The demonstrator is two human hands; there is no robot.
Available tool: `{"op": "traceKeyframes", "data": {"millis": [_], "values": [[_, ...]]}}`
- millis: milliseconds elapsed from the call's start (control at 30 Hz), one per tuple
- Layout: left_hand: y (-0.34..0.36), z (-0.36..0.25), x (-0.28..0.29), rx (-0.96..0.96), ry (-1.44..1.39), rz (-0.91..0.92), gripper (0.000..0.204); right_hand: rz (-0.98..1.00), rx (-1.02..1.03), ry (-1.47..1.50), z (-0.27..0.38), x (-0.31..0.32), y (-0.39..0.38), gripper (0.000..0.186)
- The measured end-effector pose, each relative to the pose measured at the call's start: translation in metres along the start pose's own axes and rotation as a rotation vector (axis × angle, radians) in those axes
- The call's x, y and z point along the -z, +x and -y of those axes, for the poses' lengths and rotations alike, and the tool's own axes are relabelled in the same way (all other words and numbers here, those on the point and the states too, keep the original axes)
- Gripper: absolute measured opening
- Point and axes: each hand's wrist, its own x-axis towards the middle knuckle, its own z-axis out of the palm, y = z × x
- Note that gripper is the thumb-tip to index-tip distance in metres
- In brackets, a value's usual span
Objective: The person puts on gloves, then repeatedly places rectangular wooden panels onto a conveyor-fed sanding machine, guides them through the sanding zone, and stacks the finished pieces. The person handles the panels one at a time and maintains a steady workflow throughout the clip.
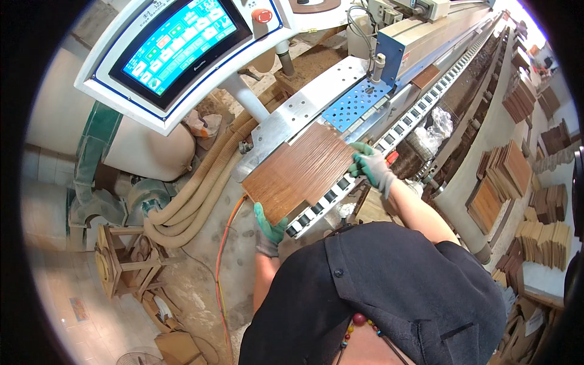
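Observation:
Two brown wood-grain boards overlap at the infeed end of the machine: a darker board (322,152) and a lighter board (271,188) that shows at its lower left. My left hand (268,231), in a green and grey glove, grips the near left corner of the lighter board, thumb along its edge. Gloved the same way, my right hand (372,165) is closed at the right edge of the darker board, beside the roller track (331,196). The boards lie partly over this track and the metal table (267,146). Their undersides are hidden.
A control panel with a lit screen (176,45) and a red button (261,16) stands at upper left. A blue perforated plate (358,104) lies ahead of the boards. Beige hoses (201,204) and an orange cable (224,267) run at left. Stacked boards (502,176) stand at right.

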Motion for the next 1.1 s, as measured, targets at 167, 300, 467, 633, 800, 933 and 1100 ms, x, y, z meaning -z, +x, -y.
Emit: {"op": "traceKeyframes", "data": {"millis": [167, 300, 467, 633, 800, 933, 1100], "values": [[-0.003, 0.010, -0.005, -0.143, 0.101, -0.087, 0.070, -0.151, 0.126, 0.029, 0.017, 0.050, 0.037, 0.045], [0.000, 0.005, -0.003, -0.115, 0.035, -0.050, 0.078, -0.164, 0.224, -0.063, 0.015, 0.054, 0.047, 0.044], [0.002, -0.014, 0.000, 0.361, -0.514, 0.016, 0.073, -0.255, 0.782, -1.099, 0.008, 0.021, 0.009, 0.052], [0.013, -0.024, 0.001, 1.021, -1.080, -0.118, 0.064, 0.049, 0.829, -1.728, -0.005, -0.029, -0.024, 0.052], [0.014, -0.032, -0.001, 0.977, -1.148, -0.114, 0.062, 0.029, 0.902, -1.745, -0.011, -0.032, -0.020, 0.043], [0.010, -0.028, -0.005, 0.820, -1.020, -0.120, 0.064, -0.006, 0.964, -1.719, -0.015, -0.029, -0.017, 0.041], [0.011, -0.016, -0.004, 1.032, -1.087, -0.141, 0.067, -0.010, 0.962, -1.706, -0.017, -0.030, -0.017, 0.041]]}}
